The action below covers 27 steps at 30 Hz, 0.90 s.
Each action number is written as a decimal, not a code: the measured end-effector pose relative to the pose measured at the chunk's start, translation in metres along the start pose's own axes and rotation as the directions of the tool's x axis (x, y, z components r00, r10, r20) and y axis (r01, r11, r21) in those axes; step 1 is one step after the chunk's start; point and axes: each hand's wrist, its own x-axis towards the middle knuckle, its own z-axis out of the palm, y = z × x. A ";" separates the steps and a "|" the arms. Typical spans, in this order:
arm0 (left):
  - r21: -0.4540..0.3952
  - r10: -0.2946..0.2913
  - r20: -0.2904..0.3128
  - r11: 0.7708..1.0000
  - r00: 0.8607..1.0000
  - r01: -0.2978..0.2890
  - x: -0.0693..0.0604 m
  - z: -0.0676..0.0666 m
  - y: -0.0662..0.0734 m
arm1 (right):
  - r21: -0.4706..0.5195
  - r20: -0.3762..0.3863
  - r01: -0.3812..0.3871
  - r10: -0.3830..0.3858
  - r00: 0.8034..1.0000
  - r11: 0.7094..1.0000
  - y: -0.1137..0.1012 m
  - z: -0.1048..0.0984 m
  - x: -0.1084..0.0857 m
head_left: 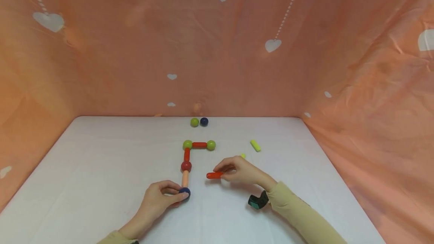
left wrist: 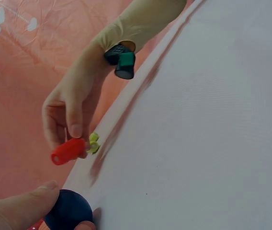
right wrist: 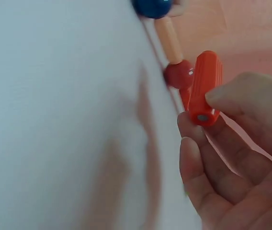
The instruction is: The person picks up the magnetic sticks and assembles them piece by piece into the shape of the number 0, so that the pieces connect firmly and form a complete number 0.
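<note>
In the head view my left hand (head_left: 157,199) pinches a dark blue ball (head_left: 185,192) between thumb and fingers. That ball touches a peach rod (head_left: 185,179), which leads up to a red ball (head_left: 186,166). From there a red rod runs to a green ball (head_left: 187,145) at the corner, and another red rod (head_left: 199,145) goes right to a second green ball (head_left: 211,145). My right hand (head_left: 239,170) holds a separate red rod (head_left: 214,175) by one end, just above the table, right of the chain. The right wrist view shows a round grey spot on the rod's end (right wrist: 203,117).
At the table's back edge sit a loose green ball (head_left: 194,122) and a dark blue ball (head_left: 204,122). A yellow rod (head_left: 255,145) lies behind my right hand; another yellow piece (head_left: 243,156) is mostly hidden by it. Orange cloth (head_left: 237,67) with hearts surrounds the white table (head_left: 112,161).
</note>
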 end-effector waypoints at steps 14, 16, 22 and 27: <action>0.022 0.052 0.001 0.998 0.999 -0.052 0.011 0.007 0.003 | 0.023 0.021 0.071 -0.072 0.997 0.997 0.003 0.024 -0.002; 0.020 0.047 -0.001 0.999 0.999 -0.047 0.011 0.008 0.004 | 0.022 0.023 0.067 -0.067 0.997 0.998 0.002 0.028 -0.001; 0.028 0.061 -0.007 0.998 0.998 -0.061 0.011 0.008 0.004 | 0.020 0.033 0.071 -0.072 0.997 0.997 -0.002 0.035 0.002; -0.007 0.062 0.003 0.998 0.998 -0.062 0.011 0.008 0.004 | -0.002 0.039 0.077 -0.077 0.996 0.997 -0.003 0.039 0.004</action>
